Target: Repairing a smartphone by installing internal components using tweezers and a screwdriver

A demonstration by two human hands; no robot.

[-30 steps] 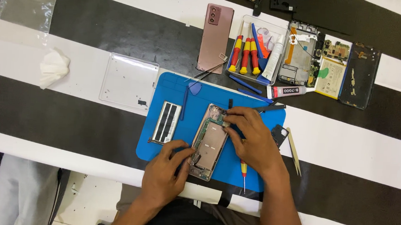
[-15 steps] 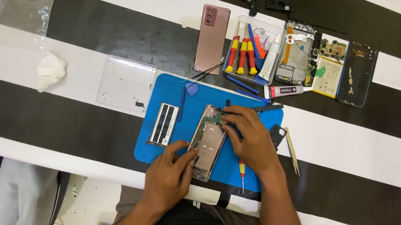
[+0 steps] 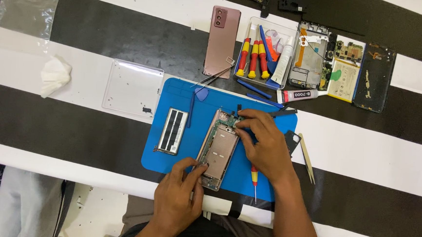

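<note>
**Two hands on an opened phone**

An opened phone point(image 3: 220, 151) lies on a blue mat point(image 3: 169, 155) on the striped worktop point(image 3: 365, 152), long axis running away from the person. The left hand point(image 3: 182, 197) pinches its near end; the right hand point(image 3: 263, 143), fingertips closed, presses at its far end. A red-handled screwdriver point(image 3: 254, 177) lies just beside.

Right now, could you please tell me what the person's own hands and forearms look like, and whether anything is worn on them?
Both the left hand and the right hand are bare: no gloves, and no rings, watch or wrist strap that I can see. Both forearms are uncovered as far as the picture's lower edge, with no sleeve showing. No cables or markings are on them.
</note>
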